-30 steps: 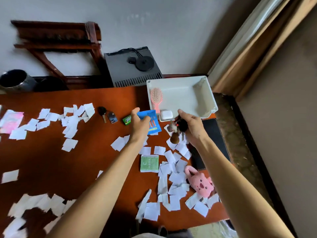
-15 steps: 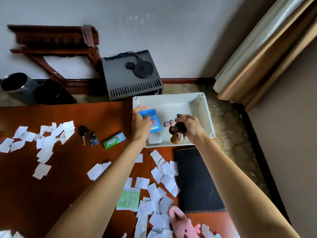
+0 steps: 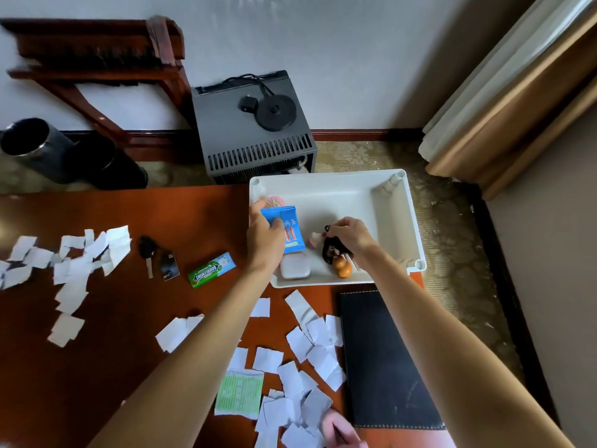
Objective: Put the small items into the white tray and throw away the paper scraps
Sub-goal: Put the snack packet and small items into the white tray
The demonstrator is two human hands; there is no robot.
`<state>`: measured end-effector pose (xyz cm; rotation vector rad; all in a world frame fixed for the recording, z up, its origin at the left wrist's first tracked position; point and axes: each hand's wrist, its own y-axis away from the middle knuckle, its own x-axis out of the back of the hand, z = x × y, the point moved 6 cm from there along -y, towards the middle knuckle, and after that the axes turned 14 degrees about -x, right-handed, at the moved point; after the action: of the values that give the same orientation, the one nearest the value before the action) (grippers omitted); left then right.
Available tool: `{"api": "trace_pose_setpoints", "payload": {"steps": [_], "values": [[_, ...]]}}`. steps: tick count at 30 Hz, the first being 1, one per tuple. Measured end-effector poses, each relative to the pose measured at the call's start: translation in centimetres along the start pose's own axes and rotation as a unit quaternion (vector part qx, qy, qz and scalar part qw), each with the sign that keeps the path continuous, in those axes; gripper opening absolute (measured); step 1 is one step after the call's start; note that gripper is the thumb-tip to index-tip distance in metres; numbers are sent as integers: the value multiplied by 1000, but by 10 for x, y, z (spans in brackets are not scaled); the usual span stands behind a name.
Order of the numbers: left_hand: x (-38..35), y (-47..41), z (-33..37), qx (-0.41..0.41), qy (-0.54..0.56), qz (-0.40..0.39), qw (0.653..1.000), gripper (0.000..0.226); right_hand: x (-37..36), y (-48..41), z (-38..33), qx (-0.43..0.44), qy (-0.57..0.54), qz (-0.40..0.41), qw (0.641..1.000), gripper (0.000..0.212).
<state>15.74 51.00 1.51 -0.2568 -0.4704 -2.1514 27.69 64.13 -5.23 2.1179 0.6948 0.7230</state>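
Over the white tray (image 3: pixel 339 193), the left hand (image 3: pixel 263 236) pinches a blue packet (image 3: pixel 292 236) and the right hand (image 3: pixel 350 236) grips a keychain bundle (image 3: pixel 332 252) (white case (image 3: pixel 294 269) already inside). Outstanding: gum pack (image 3: pixel 211 270), car key (image 3: pixel 147 255), all paper scraps (image 3: pixel 310 344).

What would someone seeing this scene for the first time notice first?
Two bare arms reach over the white plastic tray at the far right corner of the reddish-brown wooden table. The left hand grips a blue foil snack packet, and the right hand holds a dark keyring bunch with an orange charm. Torn white paper scraps litter the table on both sides of the arms.
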Motion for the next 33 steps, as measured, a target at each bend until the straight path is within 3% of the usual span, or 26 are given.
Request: {"api": "trace_pose_setpoints", "payload": {"steps": [2,8,18,21,23,26,28,33], "values": [[-2,0,-2,1,0,-5,1000,41,-2,2,-3,28,23,32,999,7],[0,3,-4,-1,9,-3,1000,40,3,12,1,98,136,136,976,32],[8,10,-5,-6,8,-2,1000,41,0,24,17,82,208,134,966,37],[10,10,-3,-28,3,-9,1000,41,6,35,10,123,187,172,959,34],[5,8,0,-44,16,-22,999,42,7,44,0,161,127,139,969,29],[-8,3,4,-62,33,-43,997,40,-7,54,-5,120,57,-47,990,32],[-18,1,6,-67,27,-65,995,42,-9,59,-4,101,56,-98,988,27],[-52,4,10,-72,-10,-152,986,49,26,51,8,74,53,20,996,16]]}}
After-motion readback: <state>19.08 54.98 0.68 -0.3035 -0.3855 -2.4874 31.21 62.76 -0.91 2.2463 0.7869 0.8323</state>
